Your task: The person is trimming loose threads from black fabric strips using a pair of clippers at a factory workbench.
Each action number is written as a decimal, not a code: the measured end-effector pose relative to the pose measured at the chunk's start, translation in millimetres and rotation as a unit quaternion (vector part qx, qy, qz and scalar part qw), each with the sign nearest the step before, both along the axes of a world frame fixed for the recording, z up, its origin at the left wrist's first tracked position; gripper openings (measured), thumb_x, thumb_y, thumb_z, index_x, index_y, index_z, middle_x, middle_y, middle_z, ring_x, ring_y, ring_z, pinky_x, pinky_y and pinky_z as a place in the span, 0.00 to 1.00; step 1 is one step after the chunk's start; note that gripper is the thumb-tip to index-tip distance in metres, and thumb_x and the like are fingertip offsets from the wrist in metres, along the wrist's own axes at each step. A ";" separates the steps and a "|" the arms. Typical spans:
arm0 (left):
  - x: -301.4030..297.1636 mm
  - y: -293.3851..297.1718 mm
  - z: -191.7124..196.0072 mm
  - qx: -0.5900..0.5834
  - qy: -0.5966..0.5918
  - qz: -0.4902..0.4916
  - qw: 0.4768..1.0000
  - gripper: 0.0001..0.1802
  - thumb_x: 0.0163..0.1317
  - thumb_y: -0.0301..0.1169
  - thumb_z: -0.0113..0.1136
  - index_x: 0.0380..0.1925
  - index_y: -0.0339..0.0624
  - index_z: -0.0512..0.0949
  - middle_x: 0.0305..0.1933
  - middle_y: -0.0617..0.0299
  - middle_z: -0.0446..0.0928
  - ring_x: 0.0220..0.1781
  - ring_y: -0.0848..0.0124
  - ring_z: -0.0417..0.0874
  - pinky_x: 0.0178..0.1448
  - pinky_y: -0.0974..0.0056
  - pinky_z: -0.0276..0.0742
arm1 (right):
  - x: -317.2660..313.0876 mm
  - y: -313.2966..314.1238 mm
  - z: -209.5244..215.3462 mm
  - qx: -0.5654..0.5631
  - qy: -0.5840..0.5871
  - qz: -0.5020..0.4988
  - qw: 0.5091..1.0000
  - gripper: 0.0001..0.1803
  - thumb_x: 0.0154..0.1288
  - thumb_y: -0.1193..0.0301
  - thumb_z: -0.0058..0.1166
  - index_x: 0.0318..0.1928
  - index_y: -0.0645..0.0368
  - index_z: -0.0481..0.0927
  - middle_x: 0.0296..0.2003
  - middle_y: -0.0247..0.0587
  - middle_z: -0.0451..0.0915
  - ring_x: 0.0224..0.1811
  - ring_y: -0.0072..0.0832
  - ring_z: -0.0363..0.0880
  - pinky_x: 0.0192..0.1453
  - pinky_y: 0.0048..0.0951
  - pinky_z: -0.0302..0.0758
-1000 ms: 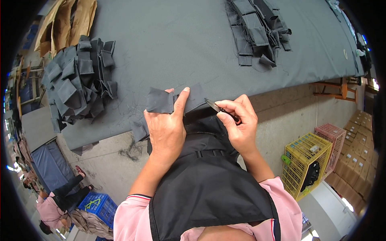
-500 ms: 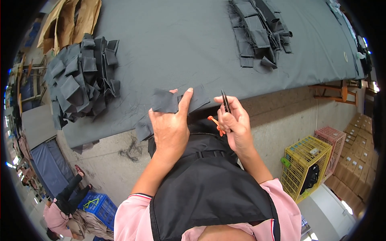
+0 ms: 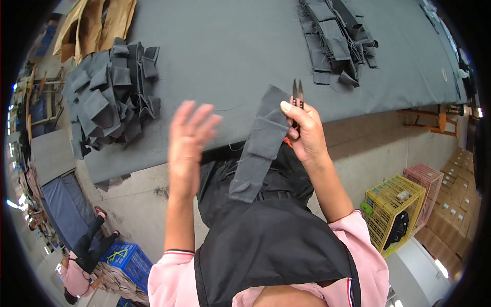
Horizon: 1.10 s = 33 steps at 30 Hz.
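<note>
My right hand (image 3: pixel 310 134) is closed on black thread snips (image 3: pixel 297 91), whose blades point away from me and stand a little apart. Between its thumb and fingers it also pinches the edge of a dark grey fabric strip (image 3: pixel 260 137). The strip hangs slantwise over my lap, with folded sections and loose threads. An orange cord (image 3: pixel 288 143) shows below that hand's fingers. To the left, my left hand (image 3: pixel 186 143) is raised near the table edge, fingers spread and slightly blurred, holding nothing.
A grey-covered table (image 3: pixel 225 51) lies before me. Heaped grey fabric pieces (image 3: pixel 110 94) sit at its left, beside a brown paper bag (image 3: pixel 105 25); more strips (image 3: pixel 335 41) lie far right. Yellow crate (image 3: pixel 391 204) and cartons (image 3: pixel 452 199) stand right. Another person (image 3: pixel 82 266) is lower left, by a blue crate (image 3: pixel 130 263).
My left hand has let go of the grey fabric and moved left, its fingers opening. The strip is now in my right hand, lifted over my lap, and the snips point more upright.
</note>
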<state>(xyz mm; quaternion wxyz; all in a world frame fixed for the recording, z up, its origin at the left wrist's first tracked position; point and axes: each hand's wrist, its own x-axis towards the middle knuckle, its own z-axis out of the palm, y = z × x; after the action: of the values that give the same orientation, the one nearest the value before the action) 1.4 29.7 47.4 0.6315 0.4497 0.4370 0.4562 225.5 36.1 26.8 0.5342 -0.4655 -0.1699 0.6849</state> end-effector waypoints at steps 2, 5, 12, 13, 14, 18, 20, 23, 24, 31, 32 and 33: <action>18.5 -6.8 -8.5 -0.128 -0.069 -0.134 0.980 0.46 0.60 0.54 0.56 0.67 0.39 0.48 0.66 0.46 0.60 0.64 0.59 0.66 0.66 0.55 0.59 | -8.4 4.5 11.6 -0.004 -0.005 0.051 0.999 0.11 0.61 0.69 0.56 0.23 0.52 0.69 0.18 0.22 0.65 0.16 0.09 0.56 0.18 0.14 0.54; 37.2 -8.8 3.7 -0.210 -0.129 -0.223 0.943 0.37 0.61 0.49 0.57 0.61 0.35 0.59 0.53 0.47 0.72 0.47 0.65 0.79 0.55 0.59 0.73 | -16.2 5.0 0.3 0.033 -0.085 0.086 0.992 0.10 0.62 0.67 0.55 0.26 0.57 0.72 0.19 0.24 0.67 0.19 0.10 0.59 0.21 0.14 0.56; 39.2 -17.6 -5.7 -0.285 -0.078 -0.089 0.951 0.19 0.68 0.39 0.49 0.51 0.37 0.63 0.37 0.52 0.78 0.29 0.71 0.80 0.34 0.67 0.79 | -11.7 -40.9 3.2 0.214 -0.453 -0.015 0.866 0.12 0.54 0.75 0.61 0.40 0.60 0.75 0.26 0.34 0.74 0.25 0.20 0.74 0.29 0.21 0.71; 39.5 -16.8 -6.0 -0.279 -0.086 -0.092 0.952 0.19 0.68 0.39 0.49 0.51 0.37 0.63 0.37 0.52 0.78 0.29 0.71 0.79 0.34 0.67 0.79 | -9.4 -43.9 4.1 0.255 -0.518 0.013 0.816 0.13 0.53 0.75 0.62 0.40 0.60 0.76 0.26 0.36 0.74 0.24 0.23 0.75 0.28 0.23 0.71; 39.7 -16.2 -6.0 -0.272 -0.094 -0.096 0.953 0.19 0.68 0.39 0.49 0.51 0.37 0.62 0.37 0.52 0.77 0.28 0.72 0.79 0.34 0.67 0.79 | -9.0 -45.6 2.5 0.268 -0.540 0.025 0.797 0.16 0.48 0.75 0.64 0.40 0.59 0.76 0.26 0.38 0.76 0.24 0.28 0.76 0.28 0.26 0.72; 42.1 -16.3 -0.8 -0.271 -0.093 -0.097 0.953 0.19 0.68 0.38 0.49 0.51 0.36 0.62 0.36 0.53 0.77 0.28 0.71 0.79 0.34 0.67 0.79 | -8.9 -43.2 2.0 0.306 -0.598 0.051 0.739 0.18 0.46 0.75 0.64 0.41 0.57 0.77 0.27 0.37 0.78 0.24 0.31 0.76 0.29 0.28 0.71; 42.7 -17.7 1.0 -0.279 -0.103 -0.104 0.949 0.18 0.68 0.36 0.48 0.51 0.36 0.62 0.36 0.53 0.77 0.28 0.71 0.79 0.34 0.67 0.79 | -10.1 -40.4 4.4 0.327 -0.603 0.053 0.726 0.17 0.46 0.79 0.63 0.40 0.59 0.78 0.26 0.39 0.78 0.24 0.31 0.76 0.34 0.28 0.73; 41.2 -19.0 2.6 -0.275 -0.102 -0.102 0.951 0.17 0.69 0.35 0.47 0.51 0.36 0.62 0.36 0.54 0.77 0.27 0.71 0.79 0.34 0.67 0.79 | -11.4 -38.3 3.0 0.360 -0.617 0.056 0.698 0.16 0.45 0.83 0.61 0.39 0.61 0.78 0.25 0.42 0.79 0.23 0.31 0.76 0.41 0.29 0.75; 40.7 -19.3 2.3 -0.275 -0.103 -0.101 0.951 0.17 0.69 0.35 0.47 0.51 0.36 0.62 0.36 0.54 0.77 0.27 0.71 0.79 0.34 0.67 0.79 | -11.8 -38.4 1.6 0.371 -0.626 0.058 0.684 0.16 0.45 0.84 0.61 0.38 0.60 0.78 0.25 0.42 0.79 0.23 0.32 0.77 0.44 0.31 0.75; 42.1 -19.4 -0.9 -0.278 -0.075 -0.097 0.953 0.16 0.69 0.33 0.47 0.51 0.36 0.62 0.35 0.55 0.76 0.27 0.73 0.78 0.34 0.68 0.78 | -17.4 -43.0 0.1 0.324 -0.562 -0.012 0.761 0.13 0.49 0.77 0.62 0.38 0.59 0.78 0.27 0.38 0.77 0.23 0.31 0.76 0.27 0.29 0.72; 43.3 -19.7 -1.0 -0.275 -0.074 -0.099 0.953 0.16 0.69 0.32 0.47 0.52 0.36 0.62 0.36 0.56 0.76 0.27 0.74 0.78 0.34 0.68 0.78 | -18.4 -40.5 -1.4 0.311 -0.563 0.015 0.766 0.14 0.48 0.77 0.62 0.38 0.59 0.78 0.28 0.38 0.76 0.23 0.30 0.76 0.26 0.28 0.72; 44.0 -20.7 -0.6 -0.276 -0.075 -0.099 0.953 0.16 0.69 0.32 0.47 0.52 0.36 0.62 0.36 0.56 0.76 0.27 0.74 0.78 0.34 0.68 0.78 | -19.7 -39.2 -1.9 0.299 -0.563 0.043 0.769 0.14 0.48 0.76 0.63 0.39 0.59 0.78 0.29 0.38 0.75 0.22 0.29 0.76 0.25 0.27 0.72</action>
<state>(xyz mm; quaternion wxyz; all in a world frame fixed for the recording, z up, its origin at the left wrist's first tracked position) 45.4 9.0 46.7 0.8039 0.2639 0.4503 0.2853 205.7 -3.1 24.9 0.4252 -0.5771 -0.6558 0.2370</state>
